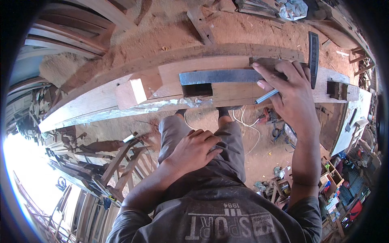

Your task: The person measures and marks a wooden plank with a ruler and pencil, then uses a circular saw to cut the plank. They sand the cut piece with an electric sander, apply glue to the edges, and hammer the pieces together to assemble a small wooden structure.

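Leaning over a long wooden beam (231, 94), the person has the right hand (287, 87) down on a metal square, and it's busy work for those fingers! The square's steel blade (221, 76) lies lengthwise along the timber, its near edge right beside a dark rectangular mortise (197, 90). Out at the far right, the black stock (313, 60) stands across the beam, just past the knuckles. That right-hand grip is narrow, closed on a slim pencil-like stick (266, 96) that pokes out below the thumb, its tip angled left over the wood.

And the left hand (194, 148)? Resting on the lap, fingers loosely bent, palm down; whether anything sits beneath it, I can't tell. Left of the mortise, a pale wooden block (131, 93) shows a brightly lit end, and over to the right another notch (336, 90) cuts the beam. Sandy brown floor (162, 44) spreads all round, with stacked timber (71, 34) at upper left and a pale board (353, 121) off to the right.
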A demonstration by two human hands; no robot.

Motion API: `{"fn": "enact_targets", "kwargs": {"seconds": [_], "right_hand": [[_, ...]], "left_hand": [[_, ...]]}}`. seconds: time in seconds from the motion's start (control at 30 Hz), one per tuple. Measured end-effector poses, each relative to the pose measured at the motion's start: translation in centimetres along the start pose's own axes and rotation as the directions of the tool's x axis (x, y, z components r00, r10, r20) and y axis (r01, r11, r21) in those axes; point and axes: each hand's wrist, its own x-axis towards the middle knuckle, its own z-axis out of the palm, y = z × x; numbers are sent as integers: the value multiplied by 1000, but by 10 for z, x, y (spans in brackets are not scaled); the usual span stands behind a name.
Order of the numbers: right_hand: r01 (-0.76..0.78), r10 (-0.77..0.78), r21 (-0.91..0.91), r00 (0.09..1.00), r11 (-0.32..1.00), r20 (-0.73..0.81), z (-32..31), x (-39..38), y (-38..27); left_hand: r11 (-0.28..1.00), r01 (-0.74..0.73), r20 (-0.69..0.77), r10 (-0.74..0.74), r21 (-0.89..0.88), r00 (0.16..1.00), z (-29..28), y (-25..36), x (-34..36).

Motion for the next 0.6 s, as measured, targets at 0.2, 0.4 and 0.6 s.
{"fn": "enact_targets", "kwargs": {"seconds": [0.2,0.4,0.6], "right_hand": [[10,-13,-55,999,998,-51,6,-1,1],[0,-2,-60,999,998,-45,4,-1,-4],[32,-35,-56,997,998,-63,1,2,-7]], "left_hand": [[1000,-15,-25,16,20,1000,-2,-6,5],[1000,6,-5,-6,28,1000,-3,-9,1],[999,17,22,-18,52,1000,-4,-8,-2]]}}
